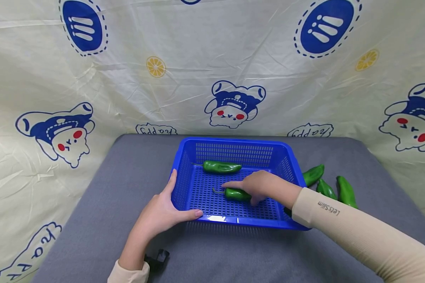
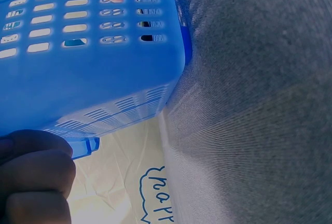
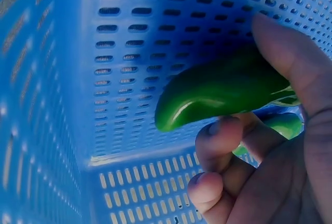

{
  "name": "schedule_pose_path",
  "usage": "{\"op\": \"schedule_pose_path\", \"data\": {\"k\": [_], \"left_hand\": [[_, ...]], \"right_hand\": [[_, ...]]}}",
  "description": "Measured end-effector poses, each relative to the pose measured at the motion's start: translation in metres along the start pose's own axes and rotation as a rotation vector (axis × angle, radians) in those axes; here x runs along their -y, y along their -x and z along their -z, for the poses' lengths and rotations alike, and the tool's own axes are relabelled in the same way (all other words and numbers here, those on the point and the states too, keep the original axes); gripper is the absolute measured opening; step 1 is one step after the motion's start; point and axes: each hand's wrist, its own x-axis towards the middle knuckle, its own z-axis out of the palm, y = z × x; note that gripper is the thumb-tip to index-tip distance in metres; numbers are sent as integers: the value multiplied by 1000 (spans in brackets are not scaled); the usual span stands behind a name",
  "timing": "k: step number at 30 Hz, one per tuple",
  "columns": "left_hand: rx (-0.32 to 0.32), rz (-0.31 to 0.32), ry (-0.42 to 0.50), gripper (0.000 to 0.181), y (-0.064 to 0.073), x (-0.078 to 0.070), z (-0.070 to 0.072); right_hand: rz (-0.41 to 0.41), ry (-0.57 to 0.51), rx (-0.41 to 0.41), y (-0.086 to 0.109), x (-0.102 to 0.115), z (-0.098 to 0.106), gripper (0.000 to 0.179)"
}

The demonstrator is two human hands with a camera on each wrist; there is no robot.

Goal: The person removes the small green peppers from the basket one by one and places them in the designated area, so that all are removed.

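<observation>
A blue plastic basket (image 1: 233,220) with slotted walls sits on the grey cloth. My left hand (image 1: 159,210) holds its near left corner, thumb on the front rim and a finger along the left side. In the left wrist view, curled fingers (image 2: 36,177) show beside the basket's outer wall (image 2: 93,73). Inside the basket, my right hand (image 1: 260,186) grips a green pepper (image 1: 233,193) low over the slotted floor. The right wrist view shows this pepper (image 3: 212,92) between thumb and fingers. Farther back in the basket lies another green pepper (image 1: 221,167), its stem pointing left.
Several green peppers (image 1: 346,192) lie on the grey cloth (image 1: 127,173) right of the basket, partly behind my right forearm. A black object (image 1: 159,259) is by my left wrist. A printed pale sheet (image 1: 184,106) hangs behind the table.
</observation>
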Motion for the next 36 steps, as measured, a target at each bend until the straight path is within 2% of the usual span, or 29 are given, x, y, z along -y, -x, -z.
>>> {"op": "schedule_pose_path", "data": {"k": [8, 14, 26, 36], "left_hand": [[1, 1, -6, 132, 0, 0, 0], [2, 2, -15, 133, 1, 0, 0], [2, 2, -18, 134, 2, -1, 1], [-7, -1, -18, 133, 0, -1, 1]], "right_hand": [[30, -72, -5, 1, 0, -2, 99], [74, -173, -30, 1, -2, 0, 96], [100, -332, -87, 12, -15, 20, 91], [54, -426, -186, 30, -31, 32, 91]]}}
